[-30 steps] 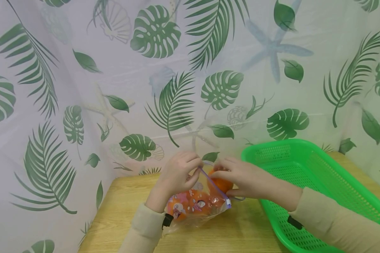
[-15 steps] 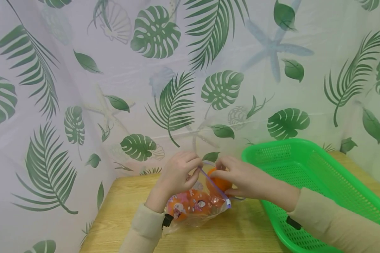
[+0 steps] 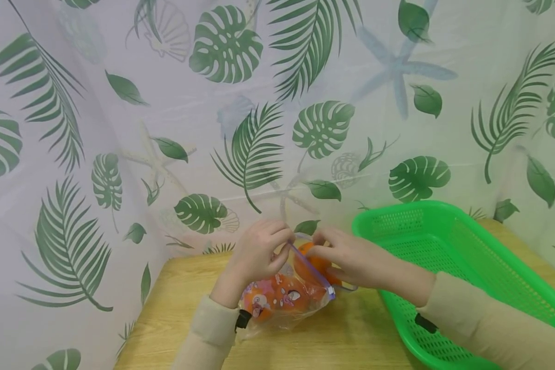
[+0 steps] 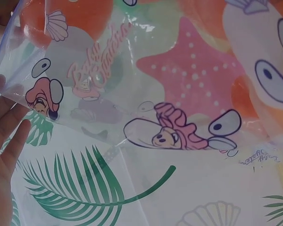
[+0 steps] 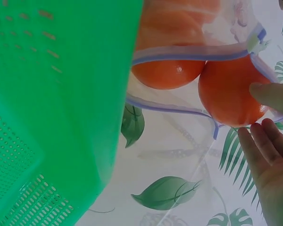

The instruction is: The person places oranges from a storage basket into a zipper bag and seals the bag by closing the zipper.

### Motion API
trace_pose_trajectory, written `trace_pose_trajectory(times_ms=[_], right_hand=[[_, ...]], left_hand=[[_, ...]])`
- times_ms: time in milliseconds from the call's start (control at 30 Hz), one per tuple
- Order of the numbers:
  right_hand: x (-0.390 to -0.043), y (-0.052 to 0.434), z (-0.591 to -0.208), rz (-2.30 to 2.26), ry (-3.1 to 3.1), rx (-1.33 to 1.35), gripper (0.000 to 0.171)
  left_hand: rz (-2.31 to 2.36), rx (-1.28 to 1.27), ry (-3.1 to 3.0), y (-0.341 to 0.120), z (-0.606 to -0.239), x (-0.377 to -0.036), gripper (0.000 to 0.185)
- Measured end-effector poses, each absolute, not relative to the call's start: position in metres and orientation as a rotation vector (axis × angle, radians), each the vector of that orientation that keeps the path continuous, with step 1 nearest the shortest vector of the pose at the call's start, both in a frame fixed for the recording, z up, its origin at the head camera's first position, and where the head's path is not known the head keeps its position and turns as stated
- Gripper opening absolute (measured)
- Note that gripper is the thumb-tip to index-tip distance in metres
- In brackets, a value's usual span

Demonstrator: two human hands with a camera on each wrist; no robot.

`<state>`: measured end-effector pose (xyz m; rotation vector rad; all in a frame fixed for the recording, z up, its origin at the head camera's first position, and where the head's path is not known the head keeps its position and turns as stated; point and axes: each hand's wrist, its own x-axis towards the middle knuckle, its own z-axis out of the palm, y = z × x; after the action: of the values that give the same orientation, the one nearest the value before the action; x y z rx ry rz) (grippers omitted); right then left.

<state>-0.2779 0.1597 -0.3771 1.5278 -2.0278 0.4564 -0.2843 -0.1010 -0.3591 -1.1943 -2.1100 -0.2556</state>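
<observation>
A clear zip bag (image 3: 289, 300) printed with cartoon figures lies on the table, with several oranges (image 3: 259, 308) inside. My left hand (image 3: 263, 249) pinches the upper end of its purple zip edge between thumb and fingers. At the bag's mouth, my right hand (image 3: 349, 257) holds an orange (image 5: 228, 92). Its thumb rests on the fruit's side, and the fingertips touch it from the opposite side. That orange sits between the two lips of the mouth, beside another orange (image 5: 167, 73). In the left wrist view the printed film (image 4: 193, 70) covers much of the fruit.
A green perforated plastic basket (image 3: 398, 308) stands to the right of the bag, beneath my right forearm. The wooden table (image 3: 180, 293) ends at a curtain (image 3: 268, 149) printed with leaves, which hangs behind and along the sides.
The held orange has slid left, further into the bag's mouth, while my right hand has moved only slightly. My left hand keeps its pinch on the zip edge.
</observation>
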Motion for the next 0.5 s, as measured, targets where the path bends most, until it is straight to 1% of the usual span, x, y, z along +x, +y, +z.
trace_pose_trajectory(times_ms=[200, 500], right_hand=[[-0.2772, 0.1567, -0.3743, 0.379, -2.048, 1.457, 0.045], [-0.2791, 0.1622, -0.3756, 0.348, -2.038, 1.434, 0.045]], left_hand=[[-0.255, -1.196, -2.106, -0.1021, -0.3563, -0.2846, 0.01], [-0.209, -1.162, -2.125, -0.108, -0.3519, -0.2822, 0.009]])
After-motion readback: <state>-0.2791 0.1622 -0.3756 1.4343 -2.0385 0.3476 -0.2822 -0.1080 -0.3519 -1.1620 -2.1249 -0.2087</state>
